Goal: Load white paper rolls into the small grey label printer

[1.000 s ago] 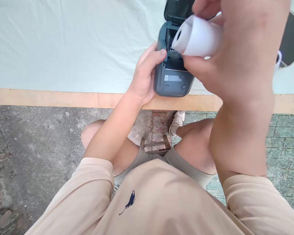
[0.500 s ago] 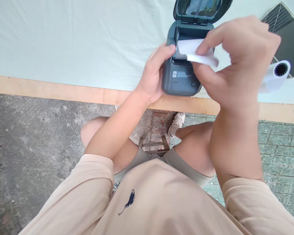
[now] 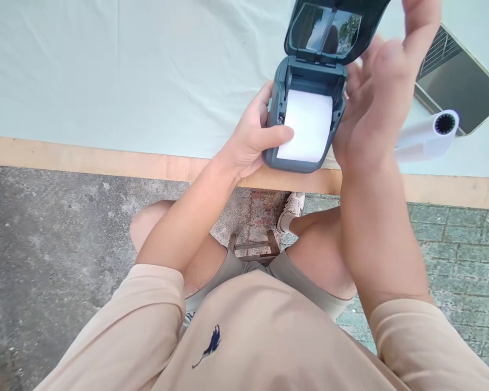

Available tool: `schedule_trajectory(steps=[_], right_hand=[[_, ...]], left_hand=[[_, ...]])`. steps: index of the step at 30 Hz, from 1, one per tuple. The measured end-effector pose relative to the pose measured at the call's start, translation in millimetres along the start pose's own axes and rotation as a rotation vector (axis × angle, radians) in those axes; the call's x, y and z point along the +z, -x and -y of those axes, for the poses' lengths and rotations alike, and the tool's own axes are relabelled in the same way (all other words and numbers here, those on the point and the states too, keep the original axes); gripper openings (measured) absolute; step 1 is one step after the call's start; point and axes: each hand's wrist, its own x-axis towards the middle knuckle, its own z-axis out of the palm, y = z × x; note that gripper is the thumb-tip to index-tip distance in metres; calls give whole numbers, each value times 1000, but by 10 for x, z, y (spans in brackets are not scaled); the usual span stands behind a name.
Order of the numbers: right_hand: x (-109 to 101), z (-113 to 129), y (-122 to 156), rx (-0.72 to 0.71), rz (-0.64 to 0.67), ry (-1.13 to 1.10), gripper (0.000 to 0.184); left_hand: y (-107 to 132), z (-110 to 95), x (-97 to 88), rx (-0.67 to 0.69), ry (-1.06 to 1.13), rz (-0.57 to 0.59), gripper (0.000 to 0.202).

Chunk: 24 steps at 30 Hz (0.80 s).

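Note:
A small dark label printer point(image 3: 315, 76) is tilted up near the table's front edge, its lid point(image 3: 334, 51) swung back. My left hand point(image 3: 255, 127) grips the printer's left side, and its thumb presses on the white paper point(image 3: 312, 125). That paper lies flat over the printer's front, covering the label and button there. My right hand point(image 3: 375, 103) is at the printer's right side, thumb raised and fingers apart, slightly blurred. Some of its fingertips are hidden behind the lid and body, so whether they touch the printer I cannot tell.
To the right a white paper roll point(image 3: 426, 136) with a black toothed core lies on the pale tablecloth point(image 3: 146, 76). Behind it is a flat metallic device with a grille point(image 3: 464, 76). The table's wooden edge point(image 3: 106, 163) runs across in front of my legs.
My right hand has let go of the paper's end and moved to the printer's right side. The paper now lies down over the front, and my left thumb has shifted onto it.

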Motion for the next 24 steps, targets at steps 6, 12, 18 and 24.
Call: schedule_trajectory(steps=[6, 12, 18, 24], right_hand=[[67, 103, -2, 137, -86, -385, 52], [40, 37, 39, 194, 113, -345, 26], [8, 19, 75, 256, 334, -467, 61], [90, 13, 56, 344, 226, -563, 48]], left_hand=[[3, 2, 12, -14, 8, -22, 50], [27, -20, 71, -2, 54, -20, 37], [33, -59, 119, -31, 66, -112, 20], [-11, 8, -31, -199, 106, -328, 31]])
